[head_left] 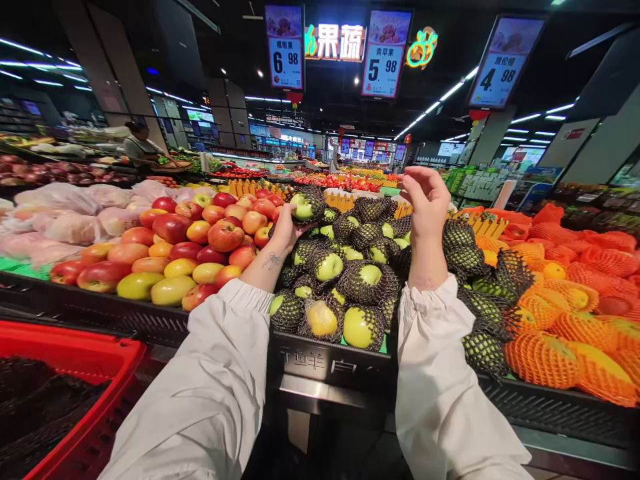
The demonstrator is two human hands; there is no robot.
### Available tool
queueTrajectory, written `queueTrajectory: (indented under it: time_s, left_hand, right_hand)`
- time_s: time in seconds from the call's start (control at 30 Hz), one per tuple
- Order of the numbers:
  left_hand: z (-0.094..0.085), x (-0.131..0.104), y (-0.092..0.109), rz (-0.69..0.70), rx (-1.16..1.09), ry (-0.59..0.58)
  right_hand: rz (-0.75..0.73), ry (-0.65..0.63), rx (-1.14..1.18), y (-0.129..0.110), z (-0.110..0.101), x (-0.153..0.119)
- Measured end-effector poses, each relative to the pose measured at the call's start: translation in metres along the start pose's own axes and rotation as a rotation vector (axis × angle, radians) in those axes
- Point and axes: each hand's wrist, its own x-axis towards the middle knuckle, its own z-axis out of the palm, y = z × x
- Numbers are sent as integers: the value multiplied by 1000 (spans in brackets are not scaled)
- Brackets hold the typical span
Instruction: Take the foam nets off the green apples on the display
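Observation:
My left hand is wrapped round a green apple in black foam net, at the back left of the green apple pile. My right hand is raised above the right side of the pile, its fingers curved and apart, with nothing visible in them. Below and between my hands lie many green apples in black nets. One fruit near the front edge, a yellow one in clear wrap, sits among them.
Red and yellow apples lie to the left, with bagged fruit beyond. Orange-netted fruit is on the right. A red basket stands at the lower left. Price screens hang overhead. A person is at the far left.

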Motion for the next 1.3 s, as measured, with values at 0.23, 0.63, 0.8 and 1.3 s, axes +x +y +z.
queueTrajectory:
  time_s: [0.23, 0.63, 0.8, 1.3]
  left_hand:
    - [-4, -6, 10, -161, -404, 41]
    - [-2, -13, 20, -101, -473, 115]
    - [3, -10, 16, -46, -421, 124]
    - [-10, -19, 7, 375, 1222, -116]
  right_hand:
    - [238, -1075, -644, -78, -4, -59]
    - [264, -986, -857, -48, 4, -104]
    - [245, -874, -817, -47, 2, -117]
    - [420, -1100, -713, 14, -96, -17]
